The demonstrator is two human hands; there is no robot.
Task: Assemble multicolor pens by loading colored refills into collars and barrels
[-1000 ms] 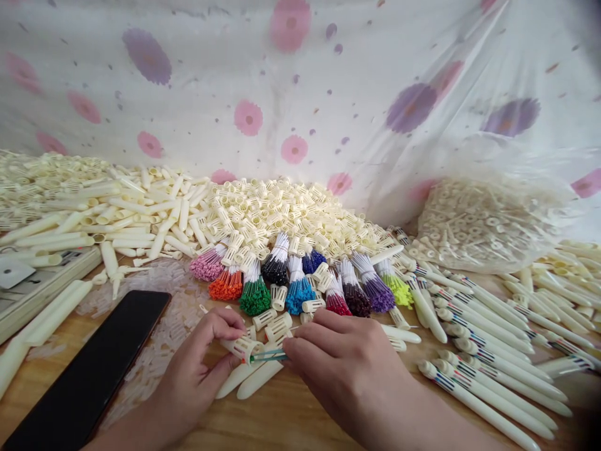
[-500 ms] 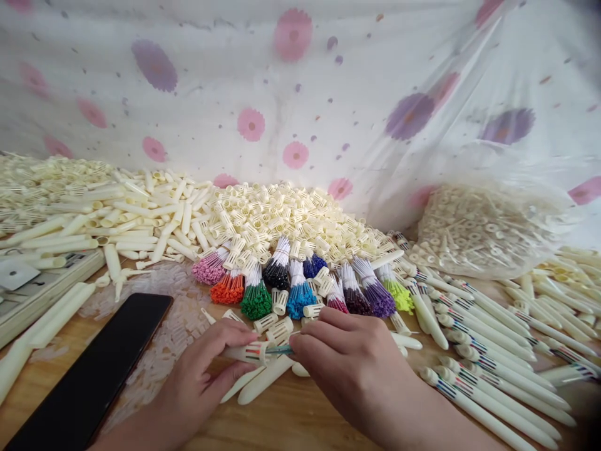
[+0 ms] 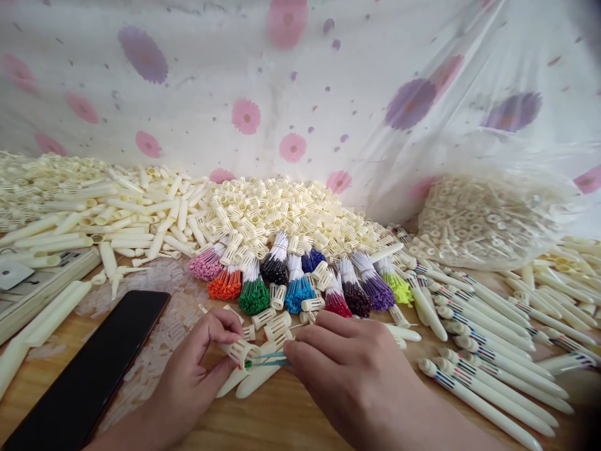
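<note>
My left hand (image 3: 204,366) pinches a cream slotted pen barrel top (image 3: 241,352) between thumb and fingers, its open end facing right. Small bits of green and red show at that end. In my right hand (image 3: 347,363) are thin teal tweezers (image 3: 272,359), mostly hidden by the fingers, with both prongs reaching left to the slotted part's mouth. A green piece sits at the prong tips; whether they grip it I cannot tell. Beneath the hands lie cream pen barrels (image 3: 256,383). Loose slotted tops (image 3: 277,326) rest just behind.
Bundles of coloured refills, among them green (image 3: 254,294) and purple (image 3: 375,288), stand before a heap of slotted tops (image 3: 291,210). A black phone (image 3: 89,369) lies left, among clear plastic pieces (image 3: 159,338). Multicolour pens (image 3: 488,401) line the right; behind is a filled plastic bag (image 3: 498,219).
The slotted part has turned so its open end shows more, and the tweezer prongs now appear spread apart. My left hand has shifted slightly. The whole view has moved a little.
</note>
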